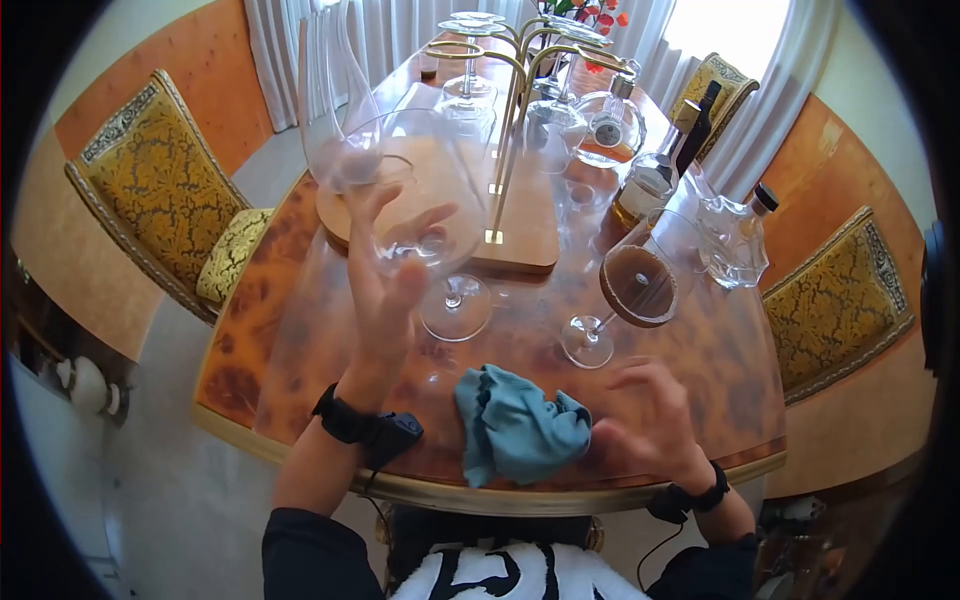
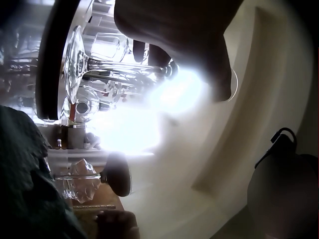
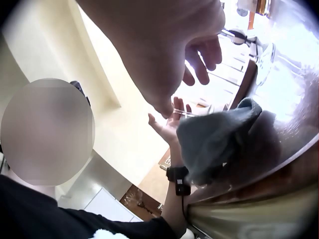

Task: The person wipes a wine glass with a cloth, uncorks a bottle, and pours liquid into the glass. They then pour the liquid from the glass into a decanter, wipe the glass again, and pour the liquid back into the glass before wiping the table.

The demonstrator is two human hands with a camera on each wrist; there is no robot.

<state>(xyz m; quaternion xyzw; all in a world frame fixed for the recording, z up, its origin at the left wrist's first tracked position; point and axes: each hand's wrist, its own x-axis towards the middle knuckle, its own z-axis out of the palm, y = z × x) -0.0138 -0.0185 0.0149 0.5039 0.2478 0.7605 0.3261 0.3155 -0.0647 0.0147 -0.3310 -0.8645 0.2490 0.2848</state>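
Note:
A very large clear wine glass [image 1: 432, 170] stands on the table, its round foot [image 1: 455, 308] by the rack's wooden base. My left hand [image 1: 385, 275] is raised at the side of its bowl, fingers spread and loosely bent, overlapping the glass in the head view. The right wrist view shows this left hand [image 3: 169, 130] beyond the cloth with fingers apart. A crumpled teal cloth [image 1: 525, 425] lies near the table's front edge. Just to its right, my right hand [image 1: 650, 420] hovers with loosely bent fingers, holding nothing. A stemmed glass of brown drink [image 1: 638, 287] stands ahead of it.
Behind the large glass rises a gold-coloured rack [image 1: 510, 140] with upside-down glasses on a wooden base [image 1: 535, 245]. A tall clear decanter [image 1: 318, 95] stands at left. Several bottles, including a faceted one [image 1: 735, 240], line the right. Patterned chairs [image 1: 150, 190] flank the table.

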